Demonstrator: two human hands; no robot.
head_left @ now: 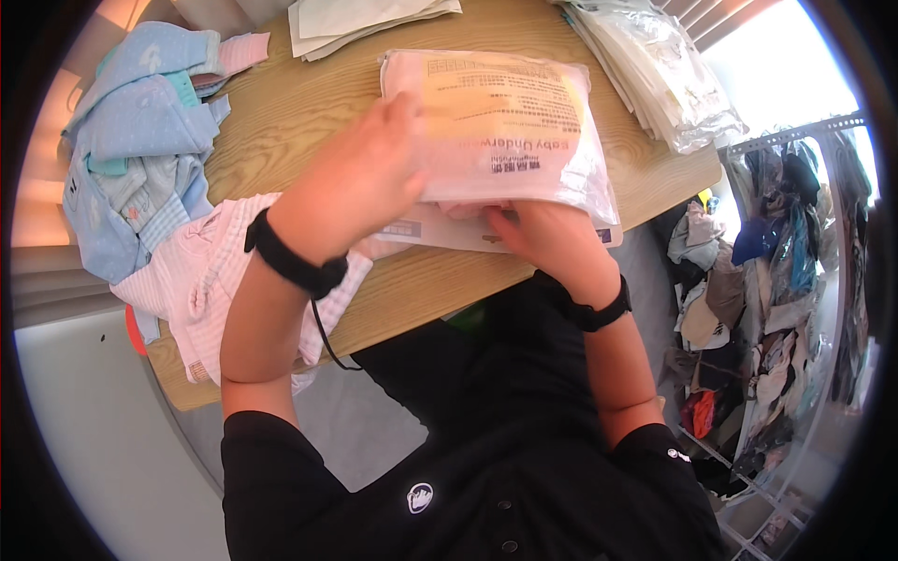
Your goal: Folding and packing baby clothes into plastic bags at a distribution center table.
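Observation:
A clear plastic garment bag [505, 122] with a yellow printed panel lies on the table in front of me, with pink cloth inside. At its near edge, a bit of pink fabric [458, 208] shows at the mouth, above a pale flap [440, 232]. My left hand [369, 178] is against the bag's left side, its fingers smeared by motion. My right hand [552, 238] reaches in at the near edge between the bag's upper layer and the flap. Its thumb side shows near the pink fabric, while the other fingers are hidden under the plastic.
Left of the bag lie a pink-and-white striped baby garment [201, 266] and a pile of light blue baby clothes [150, 122]. Flat pale packages [360, 23] rest at the far edge, and stacked plastic bags [645, 75] at the far right. Beyond the table [281, 122] stands a rack of clothes [776, 234].

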